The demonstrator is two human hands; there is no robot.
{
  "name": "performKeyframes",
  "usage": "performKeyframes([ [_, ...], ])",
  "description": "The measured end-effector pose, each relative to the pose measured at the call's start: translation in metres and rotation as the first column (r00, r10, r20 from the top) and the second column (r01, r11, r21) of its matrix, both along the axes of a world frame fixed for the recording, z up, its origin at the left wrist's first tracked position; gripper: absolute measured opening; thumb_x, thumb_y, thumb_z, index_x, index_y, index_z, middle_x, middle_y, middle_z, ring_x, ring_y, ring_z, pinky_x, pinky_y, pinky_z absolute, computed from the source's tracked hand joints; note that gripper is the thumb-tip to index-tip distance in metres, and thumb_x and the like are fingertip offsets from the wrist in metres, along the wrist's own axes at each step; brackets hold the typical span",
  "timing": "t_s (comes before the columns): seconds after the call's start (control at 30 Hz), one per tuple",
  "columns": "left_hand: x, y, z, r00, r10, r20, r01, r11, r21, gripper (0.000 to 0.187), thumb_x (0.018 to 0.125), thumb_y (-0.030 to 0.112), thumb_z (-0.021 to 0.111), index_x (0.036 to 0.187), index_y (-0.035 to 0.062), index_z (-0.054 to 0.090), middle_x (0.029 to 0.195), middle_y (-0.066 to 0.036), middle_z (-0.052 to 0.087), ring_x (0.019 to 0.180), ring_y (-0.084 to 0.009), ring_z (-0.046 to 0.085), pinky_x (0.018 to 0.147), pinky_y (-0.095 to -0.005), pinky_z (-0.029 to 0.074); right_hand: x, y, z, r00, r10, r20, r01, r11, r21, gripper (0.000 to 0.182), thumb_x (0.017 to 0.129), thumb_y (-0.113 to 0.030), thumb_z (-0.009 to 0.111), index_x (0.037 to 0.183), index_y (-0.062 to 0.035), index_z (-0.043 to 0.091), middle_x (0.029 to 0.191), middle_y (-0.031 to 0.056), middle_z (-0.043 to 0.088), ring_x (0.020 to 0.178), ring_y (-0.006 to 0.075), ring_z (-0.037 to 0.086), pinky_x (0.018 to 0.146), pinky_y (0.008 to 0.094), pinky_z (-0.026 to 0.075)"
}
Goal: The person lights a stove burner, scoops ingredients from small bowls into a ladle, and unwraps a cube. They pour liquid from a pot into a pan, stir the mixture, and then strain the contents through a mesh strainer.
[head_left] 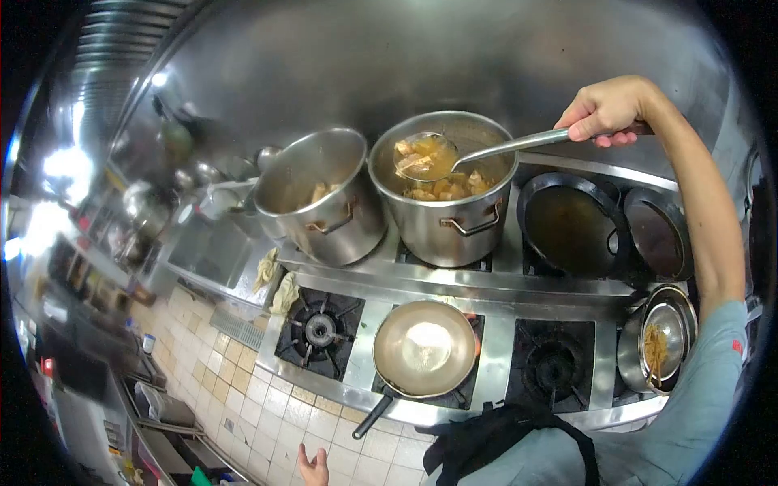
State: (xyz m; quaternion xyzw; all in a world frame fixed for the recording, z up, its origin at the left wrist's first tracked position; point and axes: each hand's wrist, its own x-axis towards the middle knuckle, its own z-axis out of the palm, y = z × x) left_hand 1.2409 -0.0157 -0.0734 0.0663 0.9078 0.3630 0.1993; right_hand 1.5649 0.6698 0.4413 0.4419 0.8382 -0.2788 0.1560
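Note:
My right hand [604,113] is wrapped round the metal handle of a large ladle [519,146]. The ladle's bowl, filled with yellowish broth and pieces of food [425,159], is over the right-hand steel stockpot [444,228], which holds more chunks in liquid. My left hand [314,467] shows at the bottom edge, fingers apart and holding nothing, over the tiled floor. Between the hands, a wide pan [425,348] with a black handle sits on a front burner, a bright reflection in its bottom.
A second stockpot [344,223] stands left of the first. Dark woks [571,223] with liquid [652,235] are at the right rear. Bare burners [320,328] [555,364] flank the pan. Metal bowls with a strainer [668,324] sit at right; a sink [212,247] and cloths [284,293] at left.

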Motion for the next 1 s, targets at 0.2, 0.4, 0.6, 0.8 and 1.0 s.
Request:
performKeyframes([
  [0.2, 0.016, 0.023, 0.029, 0.994, 0.111, 0.013, -0.111, 0.955, 0.275, 0.075, 0.096, 0.025, 0.069, 0.155, -0.0005, 0.030, 0.156, -0.022, 0.037, 0.133, -0.0324, 0.050, 0.109, -0.0410, 0.042, 0.008, -0.034, -0.008, 0.993, 0.114, -0.041, -0.116, 0.992, -0.045, 0.046, 0.100, -0.026, 0.058, 0.145, -0.0151, 0.054, 0.060, 0.0016, 0.054, 0.038, 0.0089, 0.045, 0.034, 0.0254, 0.036],
  [0.4, 0.030, -0.006, 0.009, 0.983, 0.181, 0.026, -0.178, 0.914, 0.365, 0.074, 0.097, 0.024, 0.069, 0.154, -0.0018, 0.030, 0.158, -0.023, 0.034, 0.139, -0.0320, 0.044, 0.111, -0.0407, 0.041, 0.018, -0.074, -0.062, 0.989, 0.094, -0.117, -0.115, 0.975, -0.190, 0.045, 0.098, -0.019, 0.063, 0.141, -0.0095, 0.057, 0.057, -0.0015, 0.055, 0.039, 0.0042, 0.046, 0.033, 0.0215, 0.038],
  [0.6, 0.064, 0.002, -0.001, 0.940, 0.269, 0.207, -0.333, 0.850, 0.409, 0.077, 0.096, 0.030, 0.071, 0.156, 0.0052, 0.030, 0.159, -0.021, 0.032, 0.134, -0.0309, 0.049, 0.107, -0.0446, 0.044, 0.000, -0.102, -0.140, 0.968, 0.246, 0.054, -0.209, 0.902, -0.377, 0.044, 0.101, -0.019, 0.059, 0.143, -0.0119, 0.054, 0.062, -0.0008, 0.055, 0.045, 0.0063, 0.050, 0.038, 0.0231, 0.042],
  [0.8, 0.080, 0.068, -0.020, 0.900, 0.079, 0.428, -0.307, 0.812, 0.496, 0.074, 0.097, 0.030, 0.069, 0.156, 0.0057, 0.032, 0.156, -0.020, 0.038, 0.124, -0.0268, 0.057, 0.100, -0.0411, 0.051, -0.011, -0.128, -0.235, 0.947, 0.312, 0.078, -0.265, 0.893, -0.363, 0.044, 0.099, -0.022, 0.060, 0.142, -0.0126, 0.056, 0.066, 0.0008, 0.054, 0.049, 0.0078, 0.049, 0.047, 0.0274, 0.044],
  [1.0, 0.074, 0.101, -0.035, 0.882, 0.119, 0.456, -0.392, 0.722, 0.570, 0.042, 0.098, 0.017, 0.067, 0.135, 0.0033, 0.052, 0.101, -0.008, 0.067, 0.090, -0.0194, 0.069, 0.078, -0.0321, 0.058, 0.007, -0.132, -0.326, 0.813, 0.566, -0.140, -0.568, 0.822, 0.026, 0.040, 0.097, -0.026, 0.062, 0.133, -0.0100, 0.060, 0.089, 0.0172, 0.070, 0.079, 0.0350, 0.068, 0.074, 0.0436, 0.052],
])
